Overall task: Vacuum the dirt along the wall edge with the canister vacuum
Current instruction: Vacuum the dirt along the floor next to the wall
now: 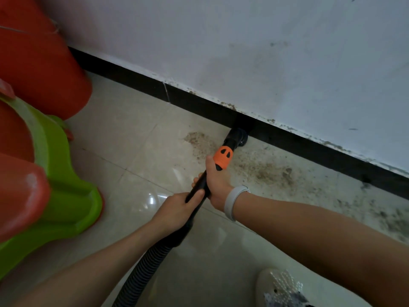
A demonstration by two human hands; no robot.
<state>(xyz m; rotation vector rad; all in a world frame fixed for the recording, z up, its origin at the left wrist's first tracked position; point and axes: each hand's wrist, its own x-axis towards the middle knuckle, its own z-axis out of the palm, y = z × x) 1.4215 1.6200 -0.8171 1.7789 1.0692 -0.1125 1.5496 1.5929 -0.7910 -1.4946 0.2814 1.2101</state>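
Observation:
A black vacuum wand with an orange collar (223, 157) ends in a round black brush nozzle (238, 137) that sits on the tile floor against the black skirting (137, 82). My right hand (218, 181) grips the wand just behind the orange collar. My left hand (177, 210) grips the wand lower down, where the ribbed black hose (141, 270) begins. Brown dirt (267, 171) lies scattered on the tiles to the right of the nozzle along the wall, and a fainter patch of dirt (199, 140) lies to its left. The canister is out of view.
Stacked red plastic furniture (37, 69) and a green plastic piece (64, 185) crowd the left side, near the wall. My shoe (281, 289) stands at the bottom right. The white wall (265, 52) is stained above the skirting.

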